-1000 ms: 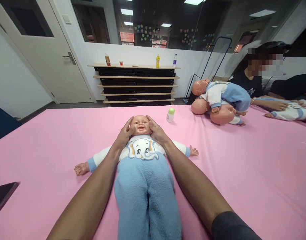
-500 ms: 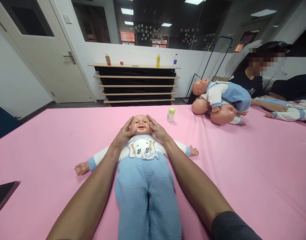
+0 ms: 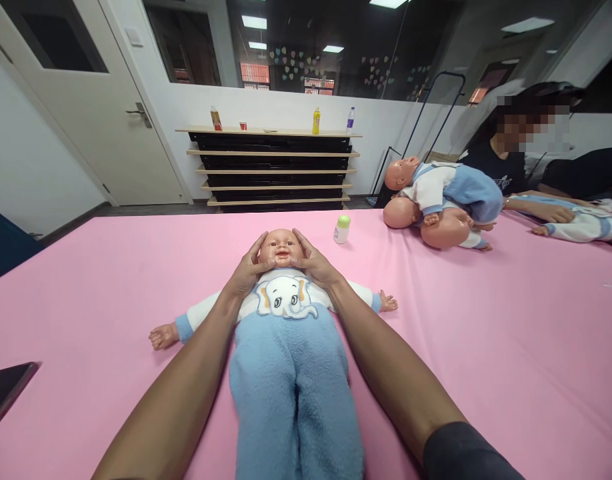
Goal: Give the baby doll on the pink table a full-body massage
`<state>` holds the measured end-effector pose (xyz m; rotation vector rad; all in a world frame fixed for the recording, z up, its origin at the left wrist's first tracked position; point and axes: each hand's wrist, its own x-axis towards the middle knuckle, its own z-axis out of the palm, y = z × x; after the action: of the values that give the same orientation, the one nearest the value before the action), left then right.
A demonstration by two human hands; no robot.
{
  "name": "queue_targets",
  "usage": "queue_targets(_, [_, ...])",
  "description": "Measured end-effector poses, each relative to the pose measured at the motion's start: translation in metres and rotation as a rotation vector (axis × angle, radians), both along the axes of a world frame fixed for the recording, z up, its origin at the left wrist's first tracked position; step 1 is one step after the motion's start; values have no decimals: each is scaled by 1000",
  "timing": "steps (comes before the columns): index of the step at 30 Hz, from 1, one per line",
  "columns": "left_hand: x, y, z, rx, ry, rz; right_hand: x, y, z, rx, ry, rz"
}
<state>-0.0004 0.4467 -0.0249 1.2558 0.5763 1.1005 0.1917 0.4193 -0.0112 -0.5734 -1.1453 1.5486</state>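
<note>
A baby doll (image 3: 291,360) in a white and blue fleece outfit with an elephant patch lies on its back, arms spread, legs toward me. My left hand (image 3: 249,269) cups the left side of its head (image 3: 282,243), fingers along the temple and thumb by the chin. On the opposite side, my right hand (image 3: 316,261) holds the head the same way, its thumb also near the chin. Both hands touch the doll, and its face shows between them. A small white bottle with a green cap (image 3: 342,230) stands on the pink surface, right of the head.
More dolls lie piled (image 3: 443,200) at the back right of the pink-covered table (image 3: 111,267). Beyond them a person in black (image 3: 496,163) has a hand on another doll (image 3: 586,225). A dark flat device (image 3: 9,393) lies at the left edge. Stacked shelving (image 3: 273,163) holds bottles.
Both thumbs have slid down and inward over the doll's cheeks toward its chin, the right one more clearly. The fingers stay at the sides of the head, and the doll keeps its place.
</note>
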Motion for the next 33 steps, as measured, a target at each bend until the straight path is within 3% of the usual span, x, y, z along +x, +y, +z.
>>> queue_targets(7, [1, -1, 1, -87, -117, -24, -2, 11, -6, -60, 134, -52])
queue_targets(14, [2, -3, 2, 78, 120, 80, -2, -3, 0, 92, -185, -144])
queue_targets(22, [1, 2, -1, 29, 24, 0, 0, 6, -4, 3, -1, -24])
queue_targets(26, [2, 1, -1, -29, -28, -5, -2, 11, -7, -38, 82, -75])
queue_targets(33, [2, -4, 3, 84, 124, 75, -2, -3, 1, 83, -179, -150])
